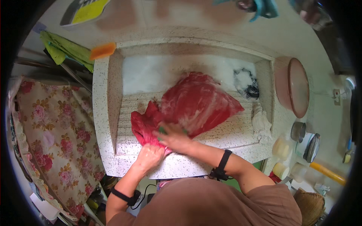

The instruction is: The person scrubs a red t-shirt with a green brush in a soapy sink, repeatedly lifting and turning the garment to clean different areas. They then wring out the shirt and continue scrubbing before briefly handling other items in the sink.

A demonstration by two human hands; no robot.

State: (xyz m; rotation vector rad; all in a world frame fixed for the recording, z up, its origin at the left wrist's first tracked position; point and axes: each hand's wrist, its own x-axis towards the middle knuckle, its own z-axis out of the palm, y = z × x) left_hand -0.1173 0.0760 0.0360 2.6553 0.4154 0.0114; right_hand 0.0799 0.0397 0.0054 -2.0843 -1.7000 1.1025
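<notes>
A wet red cloth [196,101] with soapy whitish streaks lies spread over the ribbed slope of a speckled stone wash sink [181,168]. Its bunched, pinker end [145,120] reaches the near edge. There my left hand [149,156] is closed in a fist around the fabric. My right hand [174,138], smeared by motion, presses down on the cloth just beside the left. A green thing [162,130] shows at both sides of its fingers, mostly hidden under the palm; its kind cannot be made out.
Foamy white water [143,73] lies at the sink's far side. A black round item [252,91] and a white rag [261,122] lie at its right. A pink basin [298,88] leans beyond the right wall; an orange block [102,51] sits on the back left corner. Flowered fabric [56,143] hangs left.
</notes>
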